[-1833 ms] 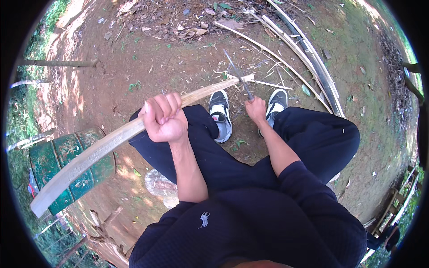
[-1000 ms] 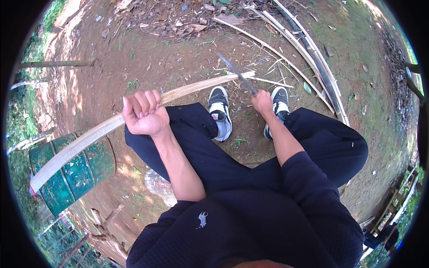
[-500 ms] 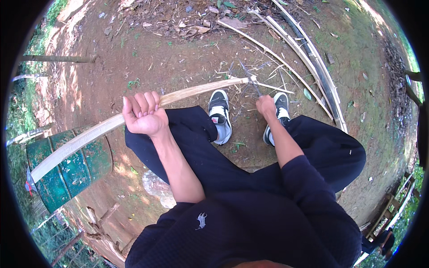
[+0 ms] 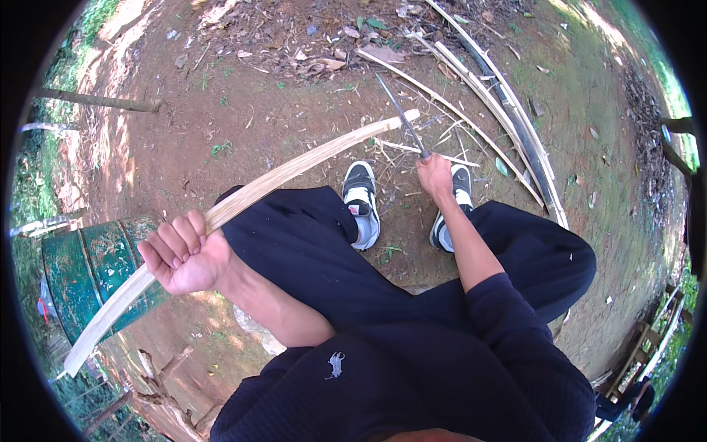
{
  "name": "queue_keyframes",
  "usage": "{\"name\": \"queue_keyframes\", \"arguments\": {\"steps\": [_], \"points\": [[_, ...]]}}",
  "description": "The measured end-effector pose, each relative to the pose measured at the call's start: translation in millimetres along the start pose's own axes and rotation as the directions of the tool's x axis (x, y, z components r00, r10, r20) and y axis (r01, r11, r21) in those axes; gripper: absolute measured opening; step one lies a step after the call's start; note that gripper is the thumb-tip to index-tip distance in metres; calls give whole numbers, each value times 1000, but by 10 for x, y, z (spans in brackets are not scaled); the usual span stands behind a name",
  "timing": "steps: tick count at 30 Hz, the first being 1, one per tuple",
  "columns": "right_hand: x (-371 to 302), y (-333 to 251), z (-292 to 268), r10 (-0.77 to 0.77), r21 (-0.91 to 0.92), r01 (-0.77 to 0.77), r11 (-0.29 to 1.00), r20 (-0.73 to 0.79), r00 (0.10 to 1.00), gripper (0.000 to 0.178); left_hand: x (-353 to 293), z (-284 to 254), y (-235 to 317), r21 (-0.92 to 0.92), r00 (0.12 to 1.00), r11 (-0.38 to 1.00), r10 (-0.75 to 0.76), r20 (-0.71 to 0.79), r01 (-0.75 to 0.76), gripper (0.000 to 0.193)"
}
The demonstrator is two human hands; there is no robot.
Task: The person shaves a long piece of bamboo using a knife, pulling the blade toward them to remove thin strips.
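Pale wooden strip (image 4: 266,182) held in the left hand (image 4: 185,254), left of the frame; fingers curled closed around it, strip projecting from both sides of the fist: one end lower left, other end upper centre. Right hand (image 4: 435,177), just right of centre: fingers closed on the handle of a knife (image 4: 414,136); blade crosses near the strip's upper end, contact cannot be told. Container: green metal drum (image 4: 87,269), left edge, partly behind the strip; its contents cannot be seen.
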State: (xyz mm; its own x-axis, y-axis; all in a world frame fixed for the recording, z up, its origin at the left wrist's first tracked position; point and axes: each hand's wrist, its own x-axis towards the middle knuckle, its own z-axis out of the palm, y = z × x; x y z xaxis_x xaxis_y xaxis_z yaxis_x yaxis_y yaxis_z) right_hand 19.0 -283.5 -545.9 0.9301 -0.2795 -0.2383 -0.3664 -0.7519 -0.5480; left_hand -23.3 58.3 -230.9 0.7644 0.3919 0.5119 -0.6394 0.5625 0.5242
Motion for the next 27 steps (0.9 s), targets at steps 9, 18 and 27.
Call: {"name": "queue_keyframes", "arguments": {"steps": [9,18,27], "points": [[-239,-794,-1037,-173,14,173,985,-10,985,27,-41,-58,395,-168,990,984,76,115,-56,49],[-211,108,-706,74,-30,-77,997,-88,993,30,-122,5,43,-217,993,973,-61,106,83,48],[-105,315,-793,307,-148,-301,942,16,952,29,-128,100,168,-199,978,979,-2,209,45,48]]}}
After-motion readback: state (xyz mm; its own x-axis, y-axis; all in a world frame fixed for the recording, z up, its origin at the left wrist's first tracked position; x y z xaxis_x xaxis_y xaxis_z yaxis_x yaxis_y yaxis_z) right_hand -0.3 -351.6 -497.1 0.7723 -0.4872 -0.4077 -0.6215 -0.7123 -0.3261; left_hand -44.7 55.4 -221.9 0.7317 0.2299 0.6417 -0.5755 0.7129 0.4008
